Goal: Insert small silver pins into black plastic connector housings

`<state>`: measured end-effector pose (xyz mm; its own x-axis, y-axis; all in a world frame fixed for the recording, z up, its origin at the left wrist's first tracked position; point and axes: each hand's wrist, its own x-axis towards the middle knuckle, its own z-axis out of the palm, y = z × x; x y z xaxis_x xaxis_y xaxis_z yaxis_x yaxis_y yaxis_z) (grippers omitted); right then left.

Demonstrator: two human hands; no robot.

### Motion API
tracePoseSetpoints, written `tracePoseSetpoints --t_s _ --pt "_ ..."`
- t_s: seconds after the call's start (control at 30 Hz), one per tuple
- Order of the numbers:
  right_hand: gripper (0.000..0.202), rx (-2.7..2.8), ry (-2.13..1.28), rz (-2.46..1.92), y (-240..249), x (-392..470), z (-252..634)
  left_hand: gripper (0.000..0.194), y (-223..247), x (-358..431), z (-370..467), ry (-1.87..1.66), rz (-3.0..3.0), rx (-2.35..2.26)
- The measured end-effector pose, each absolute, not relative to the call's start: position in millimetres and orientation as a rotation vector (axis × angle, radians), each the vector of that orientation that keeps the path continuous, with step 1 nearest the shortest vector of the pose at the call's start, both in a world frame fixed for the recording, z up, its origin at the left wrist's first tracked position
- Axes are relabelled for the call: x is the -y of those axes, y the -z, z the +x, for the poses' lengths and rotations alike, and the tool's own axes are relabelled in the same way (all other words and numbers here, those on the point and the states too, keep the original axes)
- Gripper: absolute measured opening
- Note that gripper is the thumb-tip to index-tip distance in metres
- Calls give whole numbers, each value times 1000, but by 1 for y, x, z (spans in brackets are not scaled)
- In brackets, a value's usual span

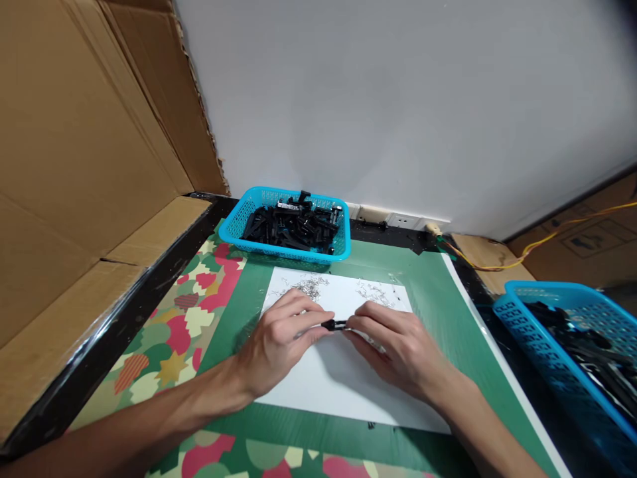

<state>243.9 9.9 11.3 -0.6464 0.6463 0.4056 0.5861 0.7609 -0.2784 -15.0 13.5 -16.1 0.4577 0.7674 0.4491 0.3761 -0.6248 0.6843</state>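
Between my two hands is a small black plastic part (334, 325) with a light, shiny strip along it, held above a white sheet (318, 388). The fingers of my left hand (283, 332) pinch its left end. My right hand (398, 338) grips the other end, with the fingertips partly covering it. Behind my left hand lies a pile of tiny metal pieces (311, 289) on the sheet. A looser scatter of similar small pieces (373, 292) is spread beyond my right hand. Their exact kind is too small to make out.
A blue basket (283, 251) of black plastic parts stands at the back against the wall. Another blue basket (557, 388) with black parts is at the right. Cardboard (74, 133) walls the left side. A yellow cable (532, 249) runs from a plug at the wall sockets.
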Motion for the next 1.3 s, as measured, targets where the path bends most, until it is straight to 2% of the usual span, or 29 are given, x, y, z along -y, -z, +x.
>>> tracePoseSetpoints --t_s 0.1,0.2,0.33,0.53,1.3 --pt "21 2378 -373 -954 -18 -11 241 27 19 -14 -16 -1027 2258 -979" --pt "24 2256 -441 -975 -22 -11 237 23 23 -14 -15 -1013 2308 -1004" --pt "17 2024 -475 -1020 -21 -8 225 13 29 -13 -14 -1019 2380 -1003" --pt "22 1669 -887 -1164 -15 -2 207 14 32 -13 -14 -955 2455 -1005" --pt "21 1861 -710 -1213 -4 -1 203 18 29 -18 -14 -952 2396 -952"
